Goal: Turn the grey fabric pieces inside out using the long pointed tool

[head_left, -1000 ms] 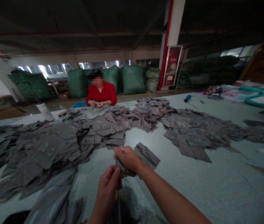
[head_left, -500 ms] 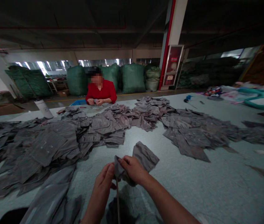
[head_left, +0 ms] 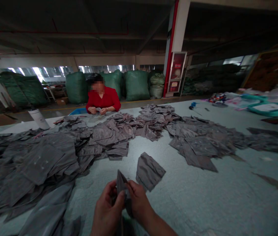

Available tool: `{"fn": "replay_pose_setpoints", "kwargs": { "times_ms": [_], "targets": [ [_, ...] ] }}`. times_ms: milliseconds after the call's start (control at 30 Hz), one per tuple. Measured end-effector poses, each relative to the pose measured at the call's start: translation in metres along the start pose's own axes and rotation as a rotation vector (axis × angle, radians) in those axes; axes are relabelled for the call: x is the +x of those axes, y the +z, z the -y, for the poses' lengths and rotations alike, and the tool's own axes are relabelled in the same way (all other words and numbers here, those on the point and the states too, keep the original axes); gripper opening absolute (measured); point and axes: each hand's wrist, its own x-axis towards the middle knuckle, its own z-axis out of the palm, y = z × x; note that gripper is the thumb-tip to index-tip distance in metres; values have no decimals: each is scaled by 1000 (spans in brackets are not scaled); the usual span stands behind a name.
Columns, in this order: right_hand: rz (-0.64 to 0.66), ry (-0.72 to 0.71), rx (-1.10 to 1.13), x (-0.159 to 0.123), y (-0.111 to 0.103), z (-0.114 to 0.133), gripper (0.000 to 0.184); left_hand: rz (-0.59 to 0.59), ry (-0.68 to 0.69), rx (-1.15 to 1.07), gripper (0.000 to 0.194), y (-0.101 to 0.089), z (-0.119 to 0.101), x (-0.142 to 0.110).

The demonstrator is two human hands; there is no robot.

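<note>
A small grey fabric piece [head_left: 121, 184] stands folded between my two hands, its pointed corner upward. My left hand [head_left: 109, 205] pinches its left side, with the thumb across the front. From the other side, the fingers of my right hand [head_left: 139, 200] close on the cloth. Below the fabric a thin upright rod shows only in part; my hands and the cloth hide the rest. Just beyond my right hand, a single grey fabric piece [head_left: 150, 171] lies flat on the pale green table [head_left: 190, 193].
Heaps of grey fabric pieces lie at left [head_left: 43, 160] and right [head_left: 198, 137]. Across the table sits a person in a red top [head_left: 108, 98], handling something small. A white bottle [head_left: 39, 118] stands at the left; a blue-handled tool [head_left: 193, 105] lies far right.
The fabric in my hands has turned more upright, and my hands have come closer together around it. Less of the rod shows. The view has shifted slightly.
</note>
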Motion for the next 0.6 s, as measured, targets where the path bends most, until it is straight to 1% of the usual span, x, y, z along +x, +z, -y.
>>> {"fn": "replay_pose_setpoints", "kwargs": {
  "times_ms": [67,133,167,233,300,333,400,467,533,600],
  "targets": [
    [67,-18,-46,5,-9,3,26,29,40,20,37,0,-5,0],
    [156,-51,-64,16,-22,18,20,26,83,44,33,2,-9,3],
    [180,-80,-56,23,-28,28,21,10,103,61,32,5,-11,4],
    [162,-133,-33,38,-34,49,27,-39,143,110,30,10,-14,8],
    [153,-195,-122,52,-33,64,30,-79,176,160,28,15,-16,13],
    [153,-223,-195,56,-30,67,32,-88,193,186,28,17,-17,14],
    [123,-254,-327,58,-23,65,36,-99,234,246,28,18,-17,16],
    [30,-239,-364,52,-16,54,38,-78,251,294,28,16,-14,15],
    [-66,-191,-317,40,-11,38,38,-18,204,271,23,15,-9,9],
    [-110,-137,-214,28,-5,24,39,31,145,177,21,14,-2,1]
  ]
}}
